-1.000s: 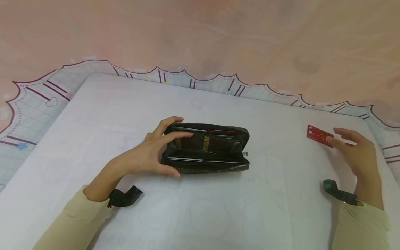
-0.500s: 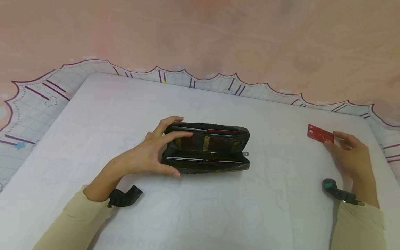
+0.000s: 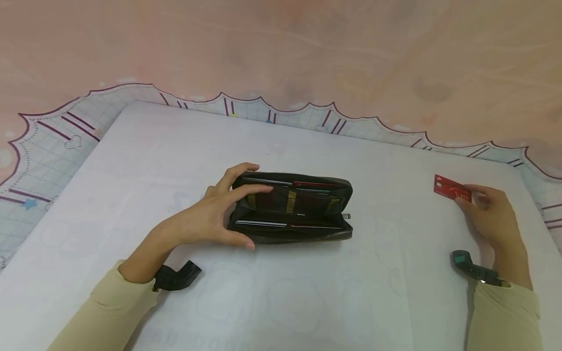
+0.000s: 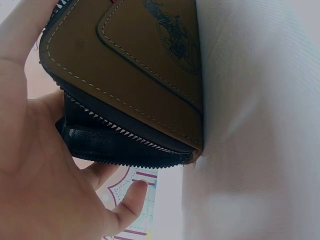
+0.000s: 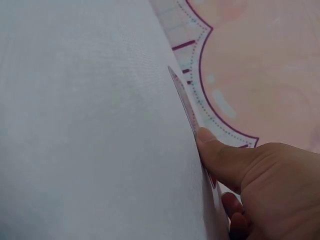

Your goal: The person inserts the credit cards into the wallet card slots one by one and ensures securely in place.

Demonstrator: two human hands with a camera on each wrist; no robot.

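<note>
A dark zip-around wallet (image 3: 307,204) stands unzipped on the table, its mouth facing up. Several cards (image 3: 261,224) fill its inner slots. My left hand (image 3: 208,214) grips the wallet's left end, thumb along the front and one finger inside the mouth. Brown stitched leather (image 4: 125,85) shows on its outer side in the left wrist view. Far to the right, a red VIP card (image 3: 452,187) lies on or just above the table. My right hand (image 3: 491,214) pinches its right end between thumb and finger. The right wrist view shows the card (image 5: 184,102) almost edge-on.
The white tabletop (image 3: 298,292) runs between the two hands. Patterned cloth (image 3: 281,53) with a scalloped border lies beyond its far edge. A black wrist camera (image 3: 175,277) sits at the left wrist, another wrist camera (image 3: 474,268) at the right.
My right hand has shifted a little left, and its fingers have closed in at the card's right end. The card has turned slightly flatter. The left hand and wallet stay put.
</note>
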